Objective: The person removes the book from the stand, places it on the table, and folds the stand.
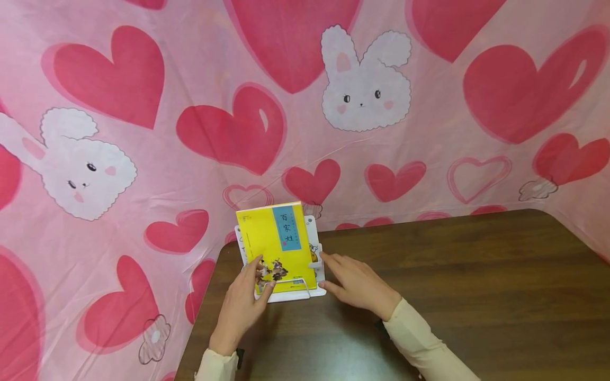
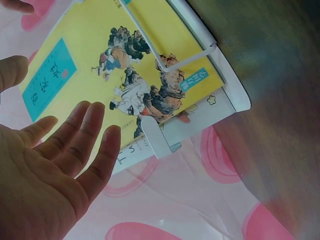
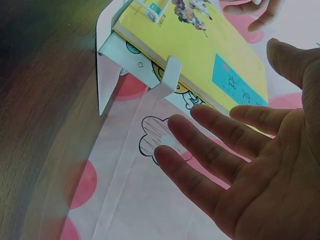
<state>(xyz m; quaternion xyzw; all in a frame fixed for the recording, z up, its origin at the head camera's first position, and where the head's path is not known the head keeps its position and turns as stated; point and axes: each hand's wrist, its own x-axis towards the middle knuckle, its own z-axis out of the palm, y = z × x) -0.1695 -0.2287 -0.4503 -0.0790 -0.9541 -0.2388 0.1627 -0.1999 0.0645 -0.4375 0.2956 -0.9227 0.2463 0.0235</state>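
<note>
A yellow book [image 1: 259,233] with a blue title label [image 1: 288,227] leans upright on a white book stand [image 1: 312,227] near the table's far left corner. A white wire bar [image 2: 145,37] crosses the book's lower front. White side clips stand at its edges, one [image 2: 156,137] in the left wrist view and another [image 3: 169,80] in the right wrist view. My left hand [image 1: 240,307] is at the lower left of the book, fingers extended and spread. On the other side, my right hand [image 1: 359,283] has its fingertips close to the stand's right edge, fingers loosely straight.
The dark wooden table [image 1: 457,296] stretches to the right and towards me. Behind it and along its left side hangs a pink cloth [image 1: 305,143] printed with hearts and rabbits.
</note>
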